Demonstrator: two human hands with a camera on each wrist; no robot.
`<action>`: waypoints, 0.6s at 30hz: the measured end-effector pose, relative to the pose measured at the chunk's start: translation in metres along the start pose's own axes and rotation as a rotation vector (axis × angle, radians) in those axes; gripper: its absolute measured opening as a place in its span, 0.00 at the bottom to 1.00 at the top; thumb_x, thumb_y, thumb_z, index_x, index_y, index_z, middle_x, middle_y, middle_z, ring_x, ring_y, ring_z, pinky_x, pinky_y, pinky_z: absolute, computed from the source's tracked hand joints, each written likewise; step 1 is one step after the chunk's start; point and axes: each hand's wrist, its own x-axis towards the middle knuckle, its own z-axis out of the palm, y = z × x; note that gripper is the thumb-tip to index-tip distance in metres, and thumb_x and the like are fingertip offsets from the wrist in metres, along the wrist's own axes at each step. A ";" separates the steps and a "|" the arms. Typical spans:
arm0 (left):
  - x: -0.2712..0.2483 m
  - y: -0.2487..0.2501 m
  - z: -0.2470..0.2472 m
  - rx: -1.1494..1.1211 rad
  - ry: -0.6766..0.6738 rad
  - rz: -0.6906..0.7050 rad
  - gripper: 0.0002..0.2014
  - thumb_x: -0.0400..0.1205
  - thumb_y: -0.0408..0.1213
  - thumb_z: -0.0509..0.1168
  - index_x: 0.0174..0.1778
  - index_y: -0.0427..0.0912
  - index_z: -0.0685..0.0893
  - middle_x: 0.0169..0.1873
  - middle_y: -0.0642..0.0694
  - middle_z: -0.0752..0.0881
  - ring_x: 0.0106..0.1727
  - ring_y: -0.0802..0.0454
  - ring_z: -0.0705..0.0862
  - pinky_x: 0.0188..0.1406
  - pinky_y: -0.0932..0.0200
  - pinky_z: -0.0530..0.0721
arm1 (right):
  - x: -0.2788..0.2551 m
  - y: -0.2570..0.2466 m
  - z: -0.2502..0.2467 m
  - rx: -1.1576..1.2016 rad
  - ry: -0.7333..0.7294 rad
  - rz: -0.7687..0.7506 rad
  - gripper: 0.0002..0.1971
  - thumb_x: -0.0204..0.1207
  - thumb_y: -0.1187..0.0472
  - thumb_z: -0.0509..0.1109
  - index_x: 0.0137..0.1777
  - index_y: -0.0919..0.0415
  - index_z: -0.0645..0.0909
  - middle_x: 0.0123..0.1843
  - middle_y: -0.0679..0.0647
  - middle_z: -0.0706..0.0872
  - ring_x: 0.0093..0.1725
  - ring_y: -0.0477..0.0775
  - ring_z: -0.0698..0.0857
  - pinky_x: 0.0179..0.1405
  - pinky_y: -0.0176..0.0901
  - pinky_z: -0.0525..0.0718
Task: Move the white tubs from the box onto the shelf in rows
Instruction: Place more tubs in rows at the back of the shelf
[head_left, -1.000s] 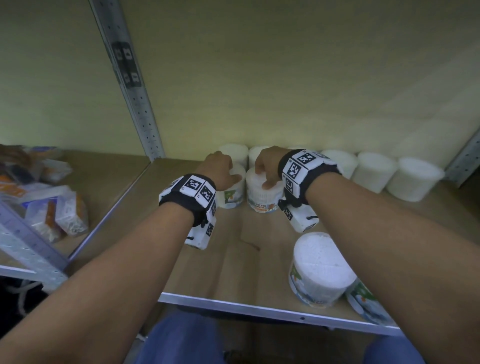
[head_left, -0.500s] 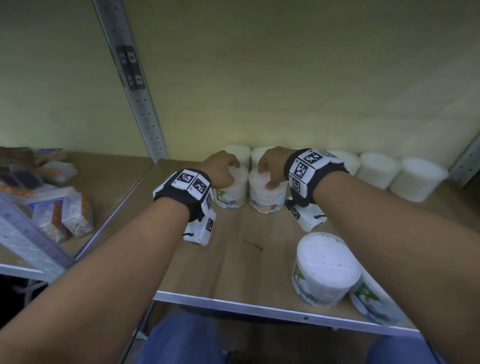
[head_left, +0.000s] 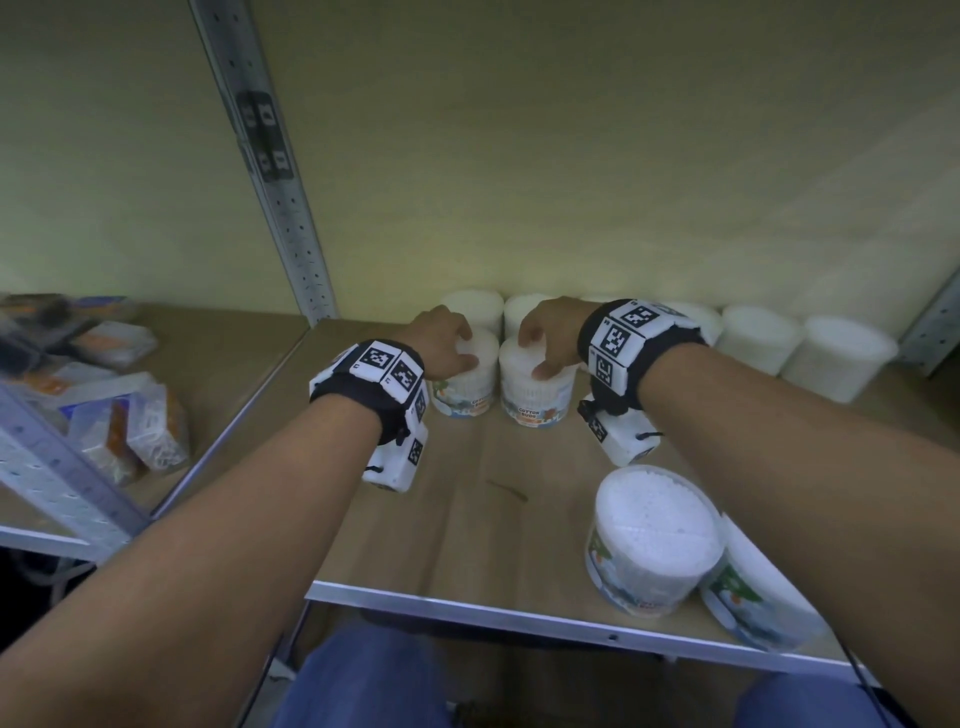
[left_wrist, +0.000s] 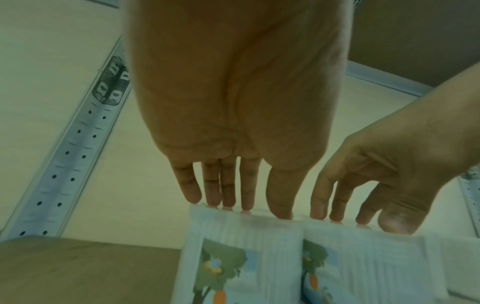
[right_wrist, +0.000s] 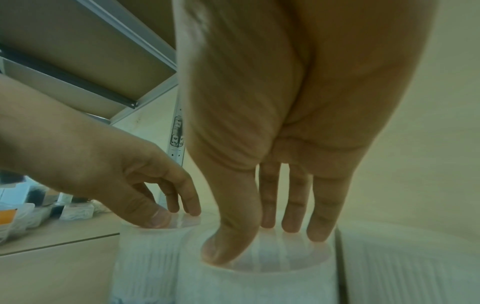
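Observation:
Two white tubs with picture labels stand side by side on the wooden shelf (head_left: 457, 525), just in front of a back row of white tubs (head_left: 758, 338). My left hand (head_left: 457, 345) rests its fingertips on the lid of the left tub (head_left: 467, 387). My right hand (head_left: 543, 345) has its thumb and fingertips on the lid of the right tub (head_left: 535, 395). In the left wrist view, the left hand's fingers (left_wrist: 228, 197) are nearly straight, tips on the lid edge. The right wrist view shows the right thumb (right_wrist: 228, 242) and fingers on the clear lid. The box is out of view.
Two more tubs stand near the shelf's front edge at the right (head_left: 654, 540), one half under my right forearm (head_left: 753, 603). A perforated metal post (head_left: 291, 228) rises at the shelf's left end. Beyond it, another shelf holds small packets (head_left: 124, 421). A wall closes the back.
Both hands stay on the same two tubs, which have barely shifted. The view has tilted slightly.

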 end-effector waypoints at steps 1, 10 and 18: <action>0.000 0.000 -0.001 -0.009 -0.003 0.007 0.25 0.82 0.45 0.65 0.75 0.43 0.72 0.75 0.42 0.70 0.74 0.44 0.71 0.73 0.52 0.72 | -0.001 0.000 0.000 0.002 -0.001 -0.001 0.30 0.75 0.57 0.75 0.76 0.60 0.73 0.76 0.56 0.74 0.74 0.57 0.74 0.69 0.42 0.72; 0.000 -0.005 -0.005 -0.015 -0.058 0.064 0.24 0.81 0.26 0.62 0.73 0.48 0.74 0.76 0.45 0.70 0.75 0.45 0.71 0.67 0.57 0.72 | -0.004 -0.004 -0.002 -0.016 -0.009 -0.005 0.30 0.75 0.57 0.75 0.76 0.60 0.73 0.76 0.56 0.74 0.74 0.57 0.74 0.70 0.43 0.72; 0.001 0.003 -0.001 0.026 0.030 0.031 0.25 0.83 0.43 0.64 0.76 0.41 0.71 0.75 0.41 0.70 0.75 0.43 0.71 0.71 0.53 0.70 | -0.006 -0.006 -0.004 -0.036 -0.018 -0.011 0.30 0.75 0.56 0.75 0.76 0.60 0.72 0.77 0.55 0.73 0.75 0.57 0.73 0.70 0.42 0.72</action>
